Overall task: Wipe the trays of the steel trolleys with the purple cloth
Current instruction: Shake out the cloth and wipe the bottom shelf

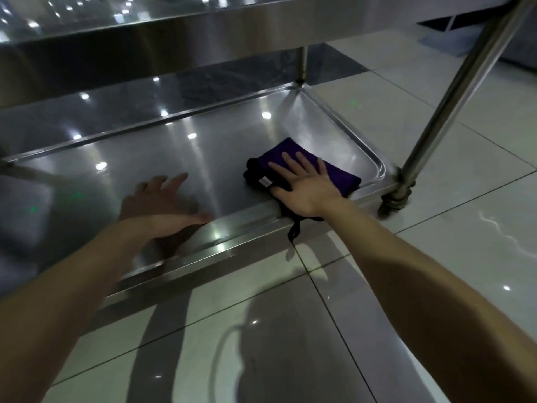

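The purple cloth (334,170), folded, lies near the right end of the steel trolley's bottom tray (180,158). My right hand (302,184) presses flat on the cloth with straight, spread fingers; a dark edge of the cloth hangs over the tray's front rim. My left hand (162,205) is over the front rim farther left, fingers spread above the tray floor and thumb along the rim; it is blurred and holds nothing.
An upper tray (203,27) overhangs the bottom one closely. A slanted steel leg (453,91) stands at the right, ending in a caster (395,199). A back leg (302,65) rises at the far corner. Glossy floor tiles (436,228) surround the trolley.
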A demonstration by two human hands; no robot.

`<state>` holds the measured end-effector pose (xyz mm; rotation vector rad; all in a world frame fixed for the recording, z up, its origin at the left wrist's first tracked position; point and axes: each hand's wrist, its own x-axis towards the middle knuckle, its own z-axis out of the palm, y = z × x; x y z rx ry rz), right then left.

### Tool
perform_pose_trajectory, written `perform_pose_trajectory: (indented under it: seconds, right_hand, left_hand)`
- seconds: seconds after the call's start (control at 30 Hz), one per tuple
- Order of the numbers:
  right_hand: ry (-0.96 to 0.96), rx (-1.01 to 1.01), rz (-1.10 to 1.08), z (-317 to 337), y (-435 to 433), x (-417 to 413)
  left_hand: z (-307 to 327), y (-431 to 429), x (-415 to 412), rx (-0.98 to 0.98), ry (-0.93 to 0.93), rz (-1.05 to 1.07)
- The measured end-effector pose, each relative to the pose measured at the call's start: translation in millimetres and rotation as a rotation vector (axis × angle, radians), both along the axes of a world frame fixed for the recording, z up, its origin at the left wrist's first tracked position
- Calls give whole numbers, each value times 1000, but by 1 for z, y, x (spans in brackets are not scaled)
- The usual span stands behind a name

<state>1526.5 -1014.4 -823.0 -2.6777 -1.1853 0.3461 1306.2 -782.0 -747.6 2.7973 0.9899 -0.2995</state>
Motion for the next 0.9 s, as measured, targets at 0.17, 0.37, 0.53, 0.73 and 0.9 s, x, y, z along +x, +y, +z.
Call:
perform_pose_trajectory:
  seconds: [0.17,0.37,0.53,0.73,0.9]
  right_hand:
    - [-7,10,85,5,-18,54]
    - [-48,2,-185,13,22,125]
    - [-60,-58,-168,19,120,105]
    - [-37,-37,337,14,189,9]
    - [-43,-28,517,13,159,-4]
  left_hand:
    - [5,14,31,-36,101,-25]
    - [-16,22,26,-17,71,-52]
    - [-18,22,27,-12,85,-69]
    - [-11,17,25,-15,91,-86]
    - [-5,11,22,-45,105,-75]
